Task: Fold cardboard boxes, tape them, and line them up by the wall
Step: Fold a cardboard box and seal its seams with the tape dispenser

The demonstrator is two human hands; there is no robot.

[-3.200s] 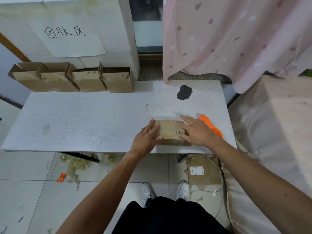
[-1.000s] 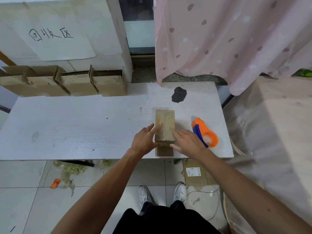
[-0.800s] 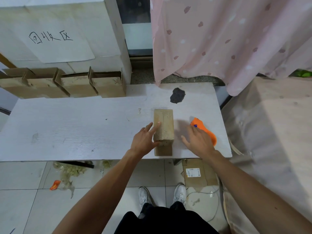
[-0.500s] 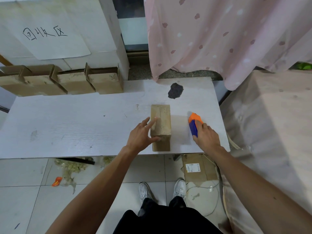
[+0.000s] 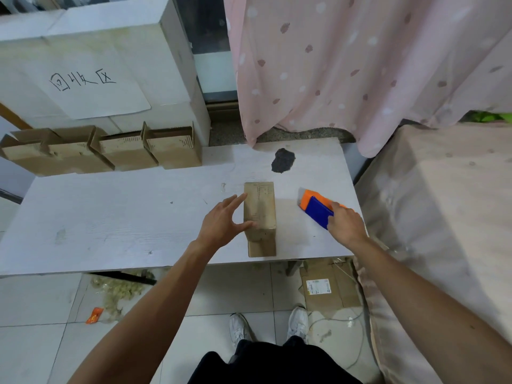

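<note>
Brown cardboard box (image 5: 260,209) near the tabletop (image 5: 110,217) front edge, left hand (image 5: 219,225) spread against its left side (fingers straight), right hand (image 5: 346,225) gripping tape dispenser (image 5: 318,212) right of it.

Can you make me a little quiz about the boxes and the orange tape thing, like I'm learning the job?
1. True or false: the right hand holds the tape dispenser.
2. Where is the box beside the tape dispenser? A) on the floor B) on the table C) against the wall
3. Fill in: the ___ hand touches that box.
Key: 1 true; 2 B; 3 left hand.
</note>
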